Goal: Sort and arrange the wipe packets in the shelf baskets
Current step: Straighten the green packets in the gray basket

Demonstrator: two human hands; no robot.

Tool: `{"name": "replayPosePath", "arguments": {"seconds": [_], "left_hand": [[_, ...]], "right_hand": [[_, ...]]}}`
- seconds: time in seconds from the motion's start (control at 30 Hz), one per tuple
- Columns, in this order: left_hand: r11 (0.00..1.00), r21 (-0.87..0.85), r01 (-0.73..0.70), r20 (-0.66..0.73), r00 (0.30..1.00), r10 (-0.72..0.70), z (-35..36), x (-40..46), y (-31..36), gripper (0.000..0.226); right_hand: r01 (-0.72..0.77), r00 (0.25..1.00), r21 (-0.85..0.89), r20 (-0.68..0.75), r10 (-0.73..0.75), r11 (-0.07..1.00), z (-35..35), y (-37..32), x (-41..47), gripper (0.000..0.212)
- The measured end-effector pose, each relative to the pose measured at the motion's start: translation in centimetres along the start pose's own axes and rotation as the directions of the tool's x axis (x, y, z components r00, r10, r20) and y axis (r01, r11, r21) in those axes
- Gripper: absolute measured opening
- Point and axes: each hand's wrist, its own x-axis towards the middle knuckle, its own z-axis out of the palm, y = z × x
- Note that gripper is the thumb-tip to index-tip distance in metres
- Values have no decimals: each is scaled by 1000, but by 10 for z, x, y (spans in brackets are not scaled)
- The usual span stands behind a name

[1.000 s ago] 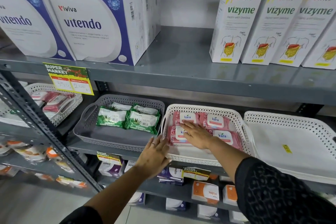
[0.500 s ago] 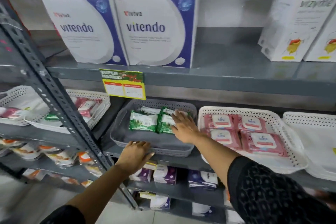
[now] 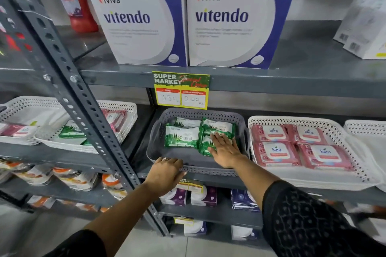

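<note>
A grey basket [image 3: 208, 170] on the middle shelf holds several green wipe packets [image 3: 181, 136] at its back. My right hand [image 3: 224, 150] lies flat with fingers spread on the right-hand green packets. My left hand [image 3: 167, 173] grips the basket's front rim near its left corner. To the right, a white basket [image 3: 317, 179] holds pink kara wipe packets [image 3: 275, 152] in two rows. On the left, behind the shelf post, two white baskets [image 3: 125, 110] hold mixed pink and green packets [image 3: 71, 130].
A grey perforated shelf post [image 3: 83, 110] slants across the left. A yellow price tag [image 3: 181, 89] hangs above the grey basket. Vitendo boxes [image 3: 225, 16] stand on the upper shelf. Another white basket [image 3: 367, 131] sits far right. Small boxes fill the lower shelves.
My right hand left the pink packets and came to rest on the green packets in the grey basket. My left hand closed on the grey basket's front rim. The view swung left.
</note>
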Motion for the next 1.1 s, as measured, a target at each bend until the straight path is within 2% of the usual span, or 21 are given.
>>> {"name": "replayPosePath", "arguments": {"seconds": [0.1, 0.17, 0.23, 0.37, 0.43, 0.57, 0.77, 0.9, 1.03, 1.1], "left_hand": [[999, -18, -29, -24, 999, 29, 1, -1, -4, 27], [999, -14, -38, -48, 998, 37, 3, -3, -7, 26], [1000, 2, -20, -73, 997, 20, 3, -5, -13, 27], [1000, 16, 10, -61, 998, -9, 3, -10, -21, 30], [1000, 24, 13, -55, 998, -11, 4, -9, -19, 32], [1000, 26, 13, -63, 998, -12, 6, -10, -19, 34], [1000, 6, 4, -125, 992, -4, 8, -12, -16, 29], [1000, 12, -9, -145, 989, 10, 8, -12, -19, 40], [998, -57, 20, -106, 994, -26, 5, -10, -18, 55], [997, -75, 24, -109, 994, -33, 5, -9, -19, 52]], "right_hand": [[-6, 1000, 50, 5, 6, 999, -4, -1, 2, 62], [-6, 993, 128, -118, 22, 992, -8, -7, 2, 60], [43, 972, 133, -233, -11, 990, -12, -18, 4, 59], [208, 960, 58, -203, -193, 976, -11, -51, 18, 60], [238, 961, 22, -150, -232, 971, -10, -63, 27, 59], [191, 975, -57, -105, -196, 980, -2, -74, 35, 58], [82, 995, -41, -56, -84, 996, 12, -86, 37, 57], [82, 996, 4, -25, -81, 997, 6, -87, 37, 58], [133, 975, 86, -191, -115, 987, -6, -63, 26, 63], [84, 974, 66, -217, -68, 994, -10, -46, 23, 65]]}}
